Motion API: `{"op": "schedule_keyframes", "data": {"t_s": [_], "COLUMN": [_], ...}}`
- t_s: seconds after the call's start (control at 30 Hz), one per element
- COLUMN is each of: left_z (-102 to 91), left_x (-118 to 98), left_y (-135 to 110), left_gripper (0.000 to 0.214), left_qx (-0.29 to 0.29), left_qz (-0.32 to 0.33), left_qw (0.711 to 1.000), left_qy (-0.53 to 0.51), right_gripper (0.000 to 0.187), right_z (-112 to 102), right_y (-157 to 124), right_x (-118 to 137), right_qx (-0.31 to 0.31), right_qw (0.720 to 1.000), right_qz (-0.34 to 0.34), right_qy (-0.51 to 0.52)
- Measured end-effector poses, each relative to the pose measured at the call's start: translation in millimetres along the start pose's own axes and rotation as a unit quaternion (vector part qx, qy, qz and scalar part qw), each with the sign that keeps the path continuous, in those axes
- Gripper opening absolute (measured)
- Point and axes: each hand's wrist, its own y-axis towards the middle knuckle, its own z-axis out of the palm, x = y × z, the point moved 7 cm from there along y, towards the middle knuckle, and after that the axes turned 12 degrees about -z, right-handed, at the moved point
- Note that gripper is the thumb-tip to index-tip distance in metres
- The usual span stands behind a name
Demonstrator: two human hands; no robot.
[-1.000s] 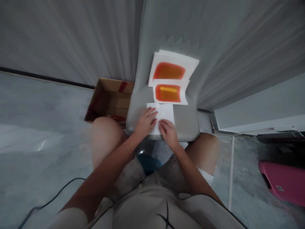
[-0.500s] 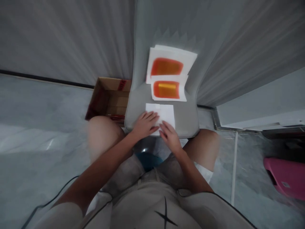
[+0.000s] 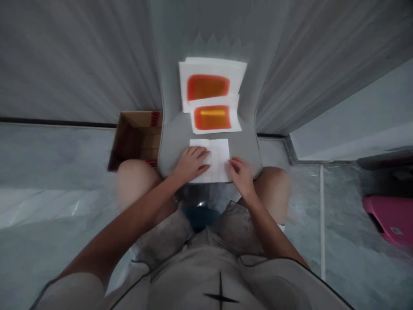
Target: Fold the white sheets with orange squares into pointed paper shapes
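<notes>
A white sheet of paper (image 3: 219,157) with a fold line down it lies on the front of a grey chair seat (image 3: 174,133). My left hand (image 3: 192,162) rests flat over the sheet's left half, fingers stretched out. At the right edge of the paper, my right hand (image 3: 241,174) has its fingers curled and pinches that edge between thumb and fingers; slight blur softens the fingertips. Beyond the sheet are white papers with printed orange shapes: a smaller folded one (image 3: 232,122) in front, and a larger one (image 3: 237,75) leaning against the chair back.
An open cardboard box (image 3: 137,116) stands on the floor left of the chair. Grey curtains (image 3: 80,56) hang behind on both sides. A pink plastic item (image 3: 392,219) lies far right. My knees flank the seat, and something dark blue (image 3: 200,217) shows beneath it.
My right hand has moved right, from the middle of the paper to its right edge. My left hand stays on the left half. The whole view has shifted a little.
</notes>
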Motion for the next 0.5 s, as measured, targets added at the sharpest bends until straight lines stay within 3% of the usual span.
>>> {"op": "schedule_keyframes", "data": {"t_s": [0.1,0.23,0.37,0.5], "left_z": [6.1,12.8,17.6,22.3], "left_x": [1.8,-0.6,-11.0,-19.5], "left_y": [6.0,5.6,14.6,36.4], "left_gripper": [0.052,0.053,0.053,0.053], "left_qx": [0.011,0.016,0.017,0.018], "left_qz": [0.009,-0.004,-0.012,-0.023], "left_qw": [1.0,1.0,1.0,1.0], "left_qy": [0.002,0.016,0.01,-0.007], "right_gripper": [0.051,0.061,0.062,0.052], "right_z": [3.4,-5.4,-13.1,-27.1], "right_y": [11.5,17.2,26.4,40.6], "right_x": [-6.5,-30.1,-45.3,-39.9], "right_qx": [-0.008,-0.077,-0.064,-0.056], "right_qw": [0.997,0.987,0.976,0.974], "right_qz": [0.038,0.103,0.144,0.154], "right_qy": [0.072,0.096,0.152,0.154]}}
